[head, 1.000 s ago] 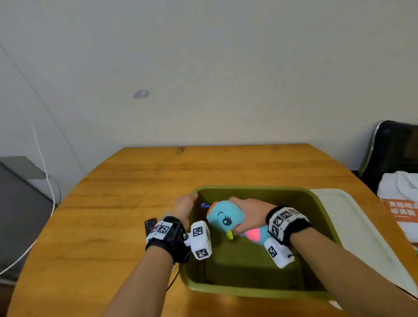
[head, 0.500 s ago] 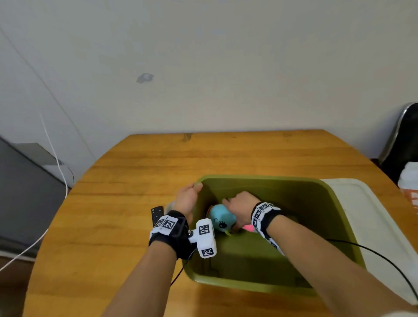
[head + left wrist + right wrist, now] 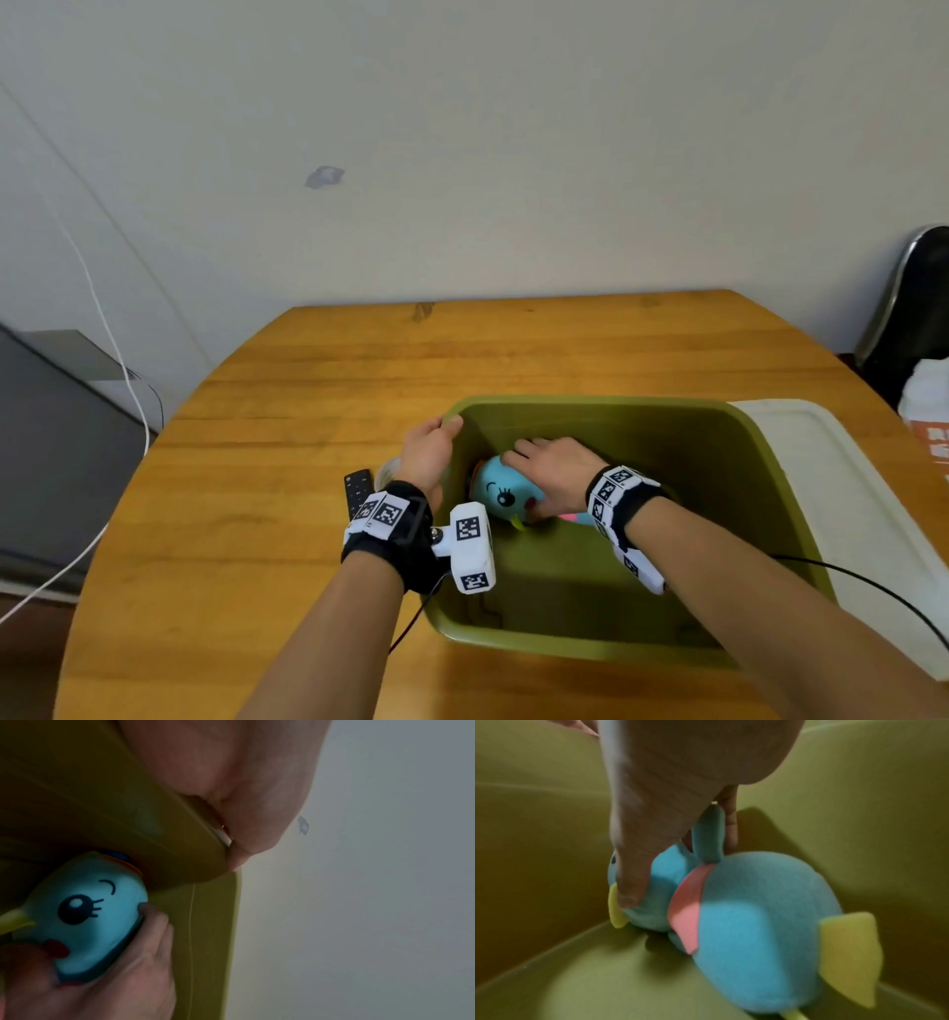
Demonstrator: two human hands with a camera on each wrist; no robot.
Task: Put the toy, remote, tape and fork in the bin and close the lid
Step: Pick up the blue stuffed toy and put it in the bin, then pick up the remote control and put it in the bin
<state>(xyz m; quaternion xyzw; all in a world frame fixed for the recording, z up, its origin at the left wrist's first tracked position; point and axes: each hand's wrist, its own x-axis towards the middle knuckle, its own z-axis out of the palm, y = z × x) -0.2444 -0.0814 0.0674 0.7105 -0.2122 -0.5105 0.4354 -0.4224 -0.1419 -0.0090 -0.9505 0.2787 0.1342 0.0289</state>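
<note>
Setting the toy (image 3: 506, 496) down is the step in hand: the right hand (image 3: 552, 470) reaches down inside the green bin (image 3: 616, 411), its fingers curled over the blue plush head and its thumb pressed beside the yellow beak. The wrist views show the body of the toy lying at, or just above, the bin floor (the blur makes actual contact hard to call), with the head close against the left wall, ahead of the fingertips.

The left hand (image 3: 429, 452) is at the bin's left rim near the far corner, fingertips bent over the edge and the palm outside the wall; it looks to be steadying the bin. Its wrist is level with the rim and the forearm runs along the wall.

Behind the left hand's knuckles, on the table (image 3: 308, 462), lies the black remote (image 3: 357, 493), and a pale rounded thing just beside it may be the tape, though it is mostly hidden. No fork shows in any view. The white lid (image 3: 842, 488) lies flat beyond the right wrist, against the bin's right side.

Judging from this, the next move calls for loosening the right fingers, lifting the hand clear of the walls, and then fetching the remote.
</note>
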